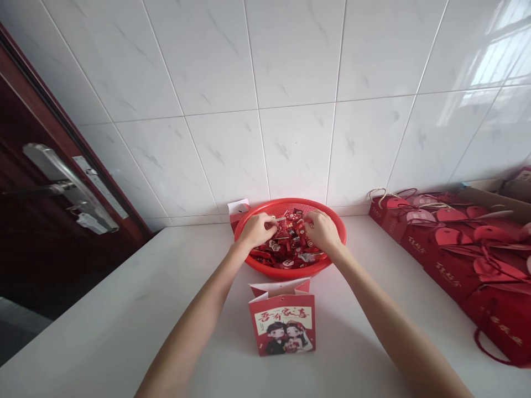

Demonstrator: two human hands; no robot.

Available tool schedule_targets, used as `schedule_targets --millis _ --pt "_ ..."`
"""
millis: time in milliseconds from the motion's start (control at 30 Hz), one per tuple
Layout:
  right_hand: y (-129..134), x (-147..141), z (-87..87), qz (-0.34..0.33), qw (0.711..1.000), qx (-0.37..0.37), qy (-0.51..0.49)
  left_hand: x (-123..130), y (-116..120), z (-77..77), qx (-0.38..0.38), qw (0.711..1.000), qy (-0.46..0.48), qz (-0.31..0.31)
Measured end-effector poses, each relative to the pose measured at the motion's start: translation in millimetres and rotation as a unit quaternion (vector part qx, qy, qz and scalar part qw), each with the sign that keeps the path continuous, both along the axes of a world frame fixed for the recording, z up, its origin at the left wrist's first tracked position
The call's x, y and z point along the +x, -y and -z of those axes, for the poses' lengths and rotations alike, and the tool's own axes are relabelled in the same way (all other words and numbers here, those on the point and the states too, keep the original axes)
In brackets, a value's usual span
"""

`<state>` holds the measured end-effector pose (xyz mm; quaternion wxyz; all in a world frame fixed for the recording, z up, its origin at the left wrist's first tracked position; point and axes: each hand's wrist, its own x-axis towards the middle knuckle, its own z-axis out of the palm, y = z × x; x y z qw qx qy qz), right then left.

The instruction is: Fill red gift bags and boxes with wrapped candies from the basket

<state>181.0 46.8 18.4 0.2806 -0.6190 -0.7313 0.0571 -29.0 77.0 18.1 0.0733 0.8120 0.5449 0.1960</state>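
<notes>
A red plastic basket (339,232) full of wrapped candies (286,246) stands against the wall. My left hand (258,229) is over its left side, fingers closed in a pinch at the edge of a red and white candy packet (282,227). On the opposite side my right hand (323,230) reaches in among the candies with its fingers curled together; what they hold is hidden. In front of the basket, between my forearms, a red paper gift box (284,326) with a cartoon couple on it stands upright, its top open.
Rows of red gift boxes (440,265) with cord handles fill the right of the white countertop (199,354). Another small box (238,210) is partly behind the basket. A brown door (37,232) with a metal handle is at left; the tiled wall (290,143) closes the back.
</notes>
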Motion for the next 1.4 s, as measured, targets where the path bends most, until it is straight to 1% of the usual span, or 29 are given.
schedule_targets --millis 100,167,267,300,367,433,567,867,1067,1133,1233,1400 --pt "0.0 -1.0 1.6 -0.053 0.999 0.007 0.01 1.7 2.8 0.0 -0.095 0.992 -0.053 0.066" --pt "1.3 -1.6 2.3 -0.118 0.992 0.001 0.036 2.1 3.6 0.0 -0.123 0.986 -0.074 0.083" --pt "3.5 -2.8 2.7 -0.227 0.966 -0.045 0.114 1.8 3.4 -0.6 -0.137 0.982 -0.1 0.082" --pt "3.8 -3.3 2.7 -0.247 0.957 -0.064 0.14 1.5 3.0 -0.5 -0.144 0.98 -0.111 0.076" --pt "3.8 -4.4 2.8 -0.259 0.946 -0.086 0.173 1.1 1.6 0.1 -0.16 0.976 -0.13 0.064" --pt "3.6 -5.4 2.9 -0.256 0.944 -0.085 0.189 0.9 -0.1 1.3 -0.171 0.973 -0.14 0.059" --pt "4.1 -6.5 2.6 -0.222 0.951 -0.078 0.2 1.3 -2.8 2.2 -0.172 0.972 -0.147 0.057" --pt "4.2 -3.7 2.2 -0.13 0.976 -0.041 0.169 -0.4 -1.9 -1.7 -0.182 0.971 -0.151 0.014" --pt "5.0 -1.8 -4.5 -0.05 0.989 -0.022 0.137 0.4 -3.5 -0.8 -0.186 0.974 -0.121 0.04" --pt "5.7 -1.8 -5.9 -0.04 0.99 -0.025 0.134 1.3 -2.8 -1.0 -0.187 0.975 -0.107 0.049" --pt "6.7 -2.3 -5.8 -0.043 0.989 -0.037 0.135 2.0 -1.3 -1.7 -0.197 0.974 -0.089 0.064" --pt "7.1 -2.7 -3.1 -0.049 0.988 -0.049 0.136 0.0 -3.6 -0.1 -0.209 0.972 -0.089 0.067"
